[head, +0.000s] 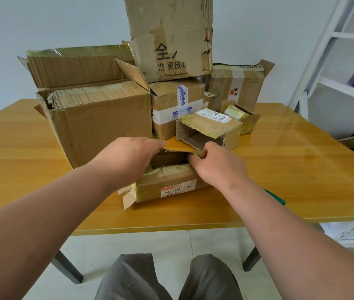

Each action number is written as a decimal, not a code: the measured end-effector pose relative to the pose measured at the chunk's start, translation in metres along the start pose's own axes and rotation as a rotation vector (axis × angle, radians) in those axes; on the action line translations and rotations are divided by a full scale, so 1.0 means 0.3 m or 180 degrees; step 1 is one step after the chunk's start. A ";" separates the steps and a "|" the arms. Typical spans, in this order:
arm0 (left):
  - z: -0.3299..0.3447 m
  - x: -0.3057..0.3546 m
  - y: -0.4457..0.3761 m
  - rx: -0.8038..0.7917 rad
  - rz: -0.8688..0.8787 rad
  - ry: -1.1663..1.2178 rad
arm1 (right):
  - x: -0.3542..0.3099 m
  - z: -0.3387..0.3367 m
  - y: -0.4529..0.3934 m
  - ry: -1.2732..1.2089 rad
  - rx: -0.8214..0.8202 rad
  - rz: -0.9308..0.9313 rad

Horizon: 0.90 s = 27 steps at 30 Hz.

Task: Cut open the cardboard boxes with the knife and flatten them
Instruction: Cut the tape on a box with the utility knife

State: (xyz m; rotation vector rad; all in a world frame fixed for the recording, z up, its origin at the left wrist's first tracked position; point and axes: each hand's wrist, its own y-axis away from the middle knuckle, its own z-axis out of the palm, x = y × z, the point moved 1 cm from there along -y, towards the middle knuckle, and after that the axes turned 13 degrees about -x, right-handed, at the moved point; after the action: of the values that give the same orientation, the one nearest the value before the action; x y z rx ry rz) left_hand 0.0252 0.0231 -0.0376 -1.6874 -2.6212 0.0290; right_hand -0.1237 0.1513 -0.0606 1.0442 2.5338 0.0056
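Note:
A small cardboard box [167, 185] with a white shipping label lies near the front edge of the wooden table [301, 169]. Its top flap [180, 147] is lifted. My left hand [126, 159] grips the flap's left end, and my right hand [217, 163] pinches its right end. A green knife handle [276, 197] pokes out from under my right forearm on the table; the blade is hidden.
Behind the small box stands a pile of boxes: a large open one [98, 118] at left, a taped one [178, 105], a tall printed one [169, 37] on top, and a small open box [210, 131]. White shelving [345, 61] stands at right.

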 end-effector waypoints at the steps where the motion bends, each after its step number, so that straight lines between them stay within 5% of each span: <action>1: 0.010 -0.003 0.002 0.0030 -0.0002 0.0092 | 0.006 0.007 0.000 -0.0020 -0.0069 -0.0021; 22: 0.063 -0.008 0.017 -0.0293 0.0082 -0.0108 | 0.020 -0.041 0.006 0.0461 -0.0460 -0.0426; 27: 0.057 -0.009 0.029 -0.0063 -0.0013 0.0805 | 0.028 -0.036 0.007 0.0113 -0.0757 -0.0438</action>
State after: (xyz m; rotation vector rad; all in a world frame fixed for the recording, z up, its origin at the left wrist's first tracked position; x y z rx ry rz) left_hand 0.0338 0.0243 -0.0551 -1.5744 -2.4462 -0.1979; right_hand -0.1314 0.1600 -0.0535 0.7831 2.5542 0.2822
